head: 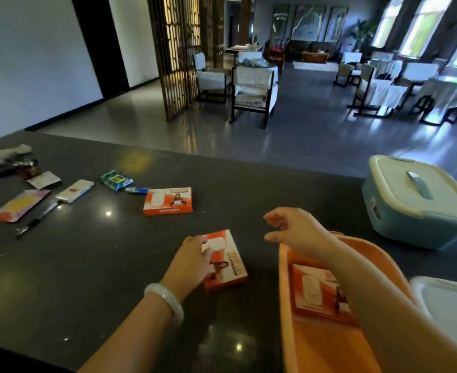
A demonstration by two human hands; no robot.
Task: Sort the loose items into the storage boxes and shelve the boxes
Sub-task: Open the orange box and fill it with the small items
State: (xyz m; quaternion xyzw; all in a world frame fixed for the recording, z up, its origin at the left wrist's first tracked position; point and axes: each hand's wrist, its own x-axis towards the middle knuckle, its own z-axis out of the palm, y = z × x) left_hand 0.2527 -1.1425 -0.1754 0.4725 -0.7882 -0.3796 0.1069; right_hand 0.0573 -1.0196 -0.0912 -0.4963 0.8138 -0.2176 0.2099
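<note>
Resting your left hand (pixel 192 261) on the orange pack (pixel 226 261), grip closing on it, you have the pack just left of the orange bin (pixel 285 292), long axis running away from you. Your right hand (pixel 293 228) hovers empty, grip open, above the bin's far rim.

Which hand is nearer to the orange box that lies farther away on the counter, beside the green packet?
Right. The right hand hovers open, apart from the far orange box; the left hand lies lower, on the near orange box.
</note>
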